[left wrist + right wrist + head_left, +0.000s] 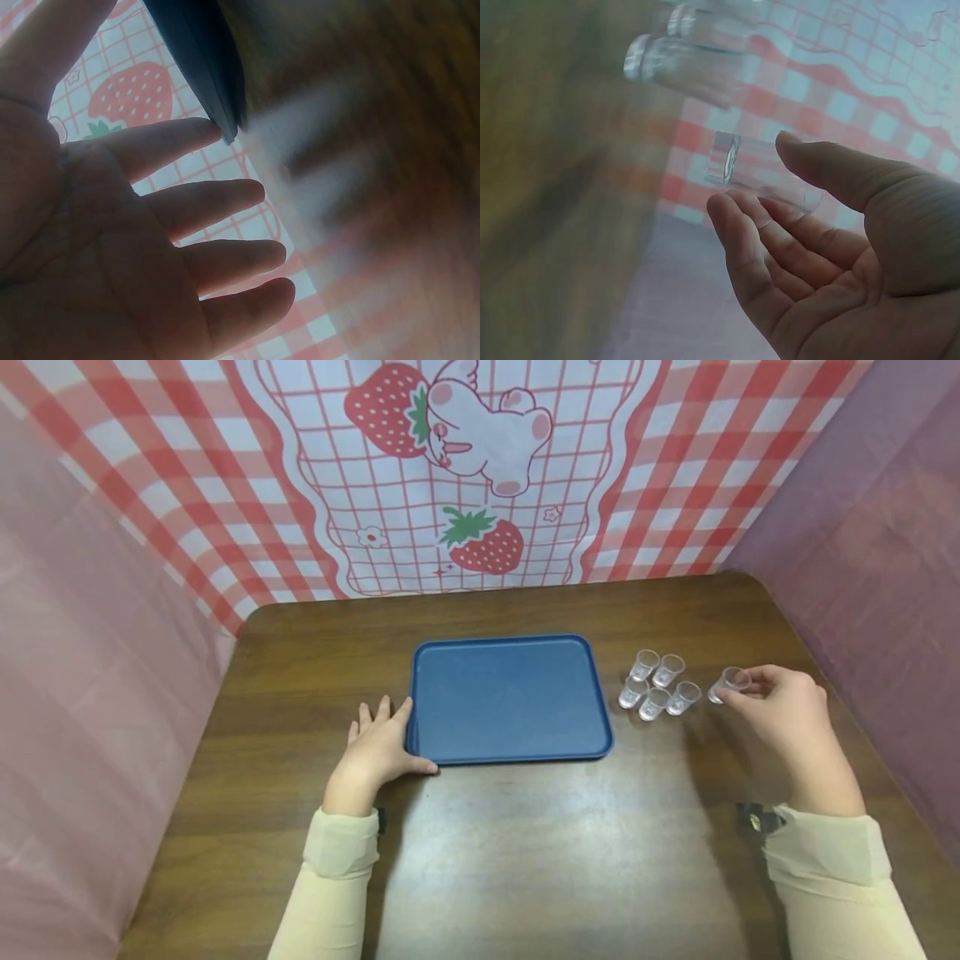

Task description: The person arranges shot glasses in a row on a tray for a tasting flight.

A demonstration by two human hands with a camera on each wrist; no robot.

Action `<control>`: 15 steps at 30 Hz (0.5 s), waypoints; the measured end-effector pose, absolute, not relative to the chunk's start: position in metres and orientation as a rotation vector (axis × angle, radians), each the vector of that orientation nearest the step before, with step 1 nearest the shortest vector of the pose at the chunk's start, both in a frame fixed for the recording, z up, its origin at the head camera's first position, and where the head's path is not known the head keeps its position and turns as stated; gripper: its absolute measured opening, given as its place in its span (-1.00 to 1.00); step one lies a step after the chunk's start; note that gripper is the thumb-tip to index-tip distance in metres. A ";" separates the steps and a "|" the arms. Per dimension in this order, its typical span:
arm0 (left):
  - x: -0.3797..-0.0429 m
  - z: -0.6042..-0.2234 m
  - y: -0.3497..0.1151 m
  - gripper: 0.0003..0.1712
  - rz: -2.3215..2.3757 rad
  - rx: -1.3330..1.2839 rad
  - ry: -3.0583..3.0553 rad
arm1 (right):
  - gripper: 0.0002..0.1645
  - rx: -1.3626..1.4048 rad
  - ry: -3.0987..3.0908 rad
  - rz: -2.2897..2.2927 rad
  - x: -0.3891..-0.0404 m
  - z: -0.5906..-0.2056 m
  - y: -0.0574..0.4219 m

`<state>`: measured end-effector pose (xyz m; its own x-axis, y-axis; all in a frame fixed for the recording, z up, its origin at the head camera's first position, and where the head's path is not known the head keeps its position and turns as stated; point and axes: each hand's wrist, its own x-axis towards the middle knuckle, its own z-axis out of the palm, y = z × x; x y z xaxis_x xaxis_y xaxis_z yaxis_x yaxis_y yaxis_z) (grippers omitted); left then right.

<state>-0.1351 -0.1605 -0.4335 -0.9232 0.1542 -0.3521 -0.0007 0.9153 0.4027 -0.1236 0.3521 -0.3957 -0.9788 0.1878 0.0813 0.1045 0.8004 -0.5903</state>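
A blue rectangular tray (510,702) lies flat on the table with nothing on it. My left hand (378,747) rests at its left edge, fingers spread straight and the thumb along the near corner. In the left wrist view, the index fingertip of that hand (112,217) meets the tray's dark edge (199,60). On the right, my right hand (787,702) pinches a small clear shot glass (727,683) between thumb and fingers. The right wrist view has this glass (761,169) between the thumb and curled fingers of the right hand (840,247).
Several more clear shot glasses (654,702) stand in a cluster between the tray and the right hand. The brown wooden table (510,843) meets a red-checked strawberry cloth (480,468) at the back. Pink curtains (862,568) hang at both sides.
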 end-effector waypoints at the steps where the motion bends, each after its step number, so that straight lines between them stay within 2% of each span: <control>1: -0.135 -0.433 -0.161 0.41 0.568 0.115 2.695 | -0.43 -0.229 -2.851 0.922 -0.124 -0.392 0.350; 15: -0.134 -0.433 -0.160 0.41 0.568 0.103 2.691 | -0.55 -0.010 -2.836 0.963 -0.134 -0.356 0.289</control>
